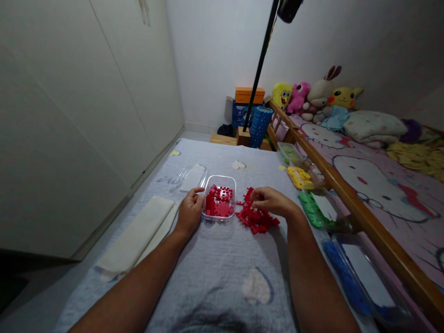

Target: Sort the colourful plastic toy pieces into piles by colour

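Note:
A clear plastic container (235, 199) stands on the cloth in front of me, partly filled with red plastic building pieces (222, 209). My left hand (190, 209) grips its left side, thumb and fingers at the rim. To the right of the container lies a loose pile of red building pieces (258, 222). Over that pile my right hand (272, 201) is bent down with curled fingers, its fingertips closed on a red piece, which they largely hide. Behind my left hand rests a clear lid (204, 173) with a white label (193, 177).
Along the right edge stand clear boxes of green (310, 209), yellow (299, 178) and blue pieces (342, 268). A wooden bed rail (342, 217) runs beside them. Folded cream cloth (138, 233) lies at left. A black pole (261, 64) and a blue foam roller (260, 127) stand beyond.

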### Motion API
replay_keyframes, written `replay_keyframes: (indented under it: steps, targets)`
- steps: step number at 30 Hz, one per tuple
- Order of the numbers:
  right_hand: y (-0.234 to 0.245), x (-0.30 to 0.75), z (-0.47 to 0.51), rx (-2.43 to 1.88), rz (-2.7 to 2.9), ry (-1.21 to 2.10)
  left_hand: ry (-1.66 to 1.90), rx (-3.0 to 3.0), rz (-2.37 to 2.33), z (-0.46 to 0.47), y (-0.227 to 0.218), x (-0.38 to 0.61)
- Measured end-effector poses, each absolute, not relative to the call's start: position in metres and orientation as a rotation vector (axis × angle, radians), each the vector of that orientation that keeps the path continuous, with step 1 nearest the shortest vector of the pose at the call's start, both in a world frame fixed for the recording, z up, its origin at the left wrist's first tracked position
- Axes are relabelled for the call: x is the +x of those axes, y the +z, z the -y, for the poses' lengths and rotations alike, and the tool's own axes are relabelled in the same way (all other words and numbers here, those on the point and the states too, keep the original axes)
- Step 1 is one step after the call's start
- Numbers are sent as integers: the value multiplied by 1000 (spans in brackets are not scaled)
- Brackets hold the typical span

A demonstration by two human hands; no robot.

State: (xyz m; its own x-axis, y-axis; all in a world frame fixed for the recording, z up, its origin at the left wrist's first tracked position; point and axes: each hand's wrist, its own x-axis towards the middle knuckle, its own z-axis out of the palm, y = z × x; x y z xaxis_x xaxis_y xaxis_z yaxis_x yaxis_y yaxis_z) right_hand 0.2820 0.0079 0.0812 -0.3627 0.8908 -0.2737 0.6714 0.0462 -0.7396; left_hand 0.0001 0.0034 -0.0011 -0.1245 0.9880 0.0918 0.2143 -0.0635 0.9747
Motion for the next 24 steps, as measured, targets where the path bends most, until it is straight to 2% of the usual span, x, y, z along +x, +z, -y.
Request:
replay_keyframes:
  steps: [3,6,15,20,24]
  targets:
    - [93,270,-18,-1452,1955,1254,1265,1359,-1419,-4,-3,0]
    - [94,247,-37,-1403,1928,1128,1268,1355,-1422,-4,-3,0]
    - [59,196,-78,-1555,2208,742,1267,1307,-1388,-2,3,2]
    - [56,203,-70,-1678,2138,310,1273,1324,-1388,-4,0,1]
    - [62,229,-52,-1628,2077,309,1274,1343,-1401,-4,-1,0]
